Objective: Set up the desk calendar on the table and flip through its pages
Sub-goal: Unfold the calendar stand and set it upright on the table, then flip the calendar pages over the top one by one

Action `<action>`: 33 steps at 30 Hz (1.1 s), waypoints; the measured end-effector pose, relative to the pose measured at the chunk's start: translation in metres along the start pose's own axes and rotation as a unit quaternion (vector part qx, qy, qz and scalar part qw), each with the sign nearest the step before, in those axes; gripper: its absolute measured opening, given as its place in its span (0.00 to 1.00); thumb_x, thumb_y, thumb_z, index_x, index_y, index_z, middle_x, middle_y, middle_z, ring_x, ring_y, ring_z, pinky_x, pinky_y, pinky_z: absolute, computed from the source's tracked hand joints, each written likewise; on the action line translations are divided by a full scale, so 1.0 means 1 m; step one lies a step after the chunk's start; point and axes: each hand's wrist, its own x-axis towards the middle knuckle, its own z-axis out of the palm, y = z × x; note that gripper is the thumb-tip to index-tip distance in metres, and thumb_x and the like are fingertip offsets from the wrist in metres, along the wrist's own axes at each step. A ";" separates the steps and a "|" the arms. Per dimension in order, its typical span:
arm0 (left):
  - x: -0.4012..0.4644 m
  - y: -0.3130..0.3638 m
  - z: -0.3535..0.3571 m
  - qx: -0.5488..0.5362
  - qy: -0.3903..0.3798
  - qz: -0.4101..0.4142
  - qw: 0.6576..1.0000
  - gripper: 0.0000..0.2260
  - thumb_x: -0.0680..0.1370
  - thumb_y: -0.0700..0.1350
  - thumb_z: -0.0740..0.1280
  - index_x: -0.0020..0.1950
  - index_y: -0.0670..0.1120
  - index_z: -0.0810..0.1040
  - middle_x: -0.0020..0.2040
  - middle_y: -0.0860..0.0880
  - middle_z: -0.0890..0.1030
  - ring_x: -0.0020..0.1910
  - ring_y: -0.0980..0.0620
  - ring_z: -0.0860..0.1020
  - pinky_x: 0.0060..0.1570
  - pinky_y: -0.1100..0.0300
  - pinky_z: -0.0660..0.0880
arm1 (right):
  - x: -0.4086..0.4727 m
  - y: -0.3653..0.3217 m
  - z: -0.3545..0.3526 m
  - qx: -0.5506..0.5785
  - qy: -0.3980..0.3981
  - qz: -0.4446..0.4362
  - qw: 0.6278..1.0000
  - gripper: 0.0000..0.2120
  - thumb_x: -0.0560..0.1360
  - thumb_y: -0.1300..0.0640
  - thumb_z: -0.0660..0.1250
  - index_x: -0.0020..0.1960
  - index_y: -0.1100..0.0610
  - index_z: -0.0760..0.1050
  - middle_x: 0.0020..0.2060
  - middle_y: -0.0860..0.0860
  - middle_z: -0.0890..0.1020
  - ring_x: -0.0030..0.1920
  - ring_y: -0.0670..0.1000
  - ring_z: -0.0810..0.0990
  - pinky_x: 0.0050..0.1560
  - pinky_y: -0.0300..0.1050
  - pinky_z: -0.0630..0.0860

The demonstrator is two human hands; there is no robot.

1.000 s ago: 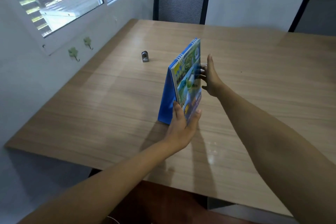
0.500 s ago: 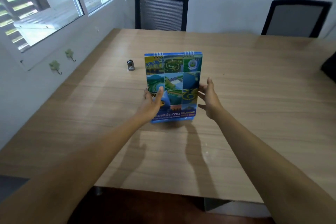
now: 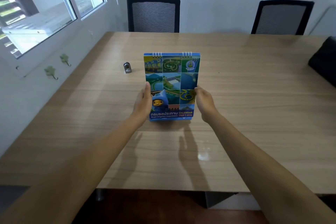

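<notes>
The left hand [image 3: 143, 102] lies flat against the left edge of the desk calendar [image 3: 171, 87], fingers straight and extended upward, thumb on the cover side. The right hand [image 3: 203, 102] mirrors it on the right edge, palm turned inward, fingers loosely curved around the side. Neither hand is closed into a fist; both press lightly from the sides and steady the calendar rather than clamp it.

A second ago the calendar stood edge-on, showing its blue tent-shaped back. It has since been rotated so the front cover faces the viewer squarely, and the hands have shifted from front-and-back contact to the two side edges. Judged from this, the set-up step is close to complete; page flipping has not begun, as the cover is the sheet showing.

The calendar stands upright near the middle of the bench [image 3: 254, 114], its lower edge resting on the surface. It is a tall rectangular card stand with two groups of white wire binding loops along the top edge. The cover is glossy, printed with a grid of aerial photographs, a blue cartoon mascot and the word CALENDAR.

The bench has a pale wood-grain laminate top with a slight sheen. A small metal object [image 3: 127, 67] stands to the left of the calendar, apart from it. Two mesh-backed chairs [image 3: 153, 14] stand at the far side.
</notes>
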 end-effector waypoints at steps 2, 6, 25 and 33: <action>0.006 -0.005 -0.001 -0.012 -0.010 -0.026 1.000 0.47 0.59 0.83 0.45 0.71 0.60 0.67 0.70 0.53 0.73 0.69 0.51 0.70 0.69 0.45 0.67 | -0.004 0.000 0.004 -0.009 0.003 -0.006 1.000 0.17 0.83 0.59 0.51 0.66 0.61 0.73 0.48 0.48 0.78 0.39 0.40 0.75 0.35 0.29 0.72; 0.013 -0.004 -0.002 -0.040 -0.026 -0.066 0.997 0.49 0.57 0.82 0.44 0.71 0.59 0.68 0.70 0.50 0.73 0.69 0.49 0.71 0.69 0.45 0.66 | -0.013 -0.004 0.007 -0.012 0.010 -0.016 1.000 0.17 0.83 0.60 0.52 0.67 0.62 0.71 0.49 0.49 0.78 0.47 0.46 0.76 0.53 0.39 0.71; -0.023 0.034 -0.041 -0.059 0.020 -0.068 0.996 0.07 0.76 0.43 0.69 0.37 0.45 0.78 0.36 0.46 0.80 0.32 0.53 0.76 0.35 0.62 0.76 | -0.020 -0.021 -0.029 0.047 -0.034 0.024 0.998 0.10 0.77 0.58 0.66 0.37 0.55 0.74 0.31 0.50 0.78 0.27 0.47 0.77 0.28 0.36 0.73; -0.034 0.103 -0.075 -0.245 -0.113 -0.066 0.961 0.17 0.80 0.52 0.57 0.43 0.47 0.82 0.36 0.51 0.83 0.34 0.55 0.81 0.35 0.62 0.76 | -0.034 -0.070 -0.044 0.189 -0.130 -0.018 0.973 0.14 0.80 0.48 0.55 0.50 0.56 0.75 0.37 0.49 0.83 0.37 0.47 0.82 0.37 0.38 0.78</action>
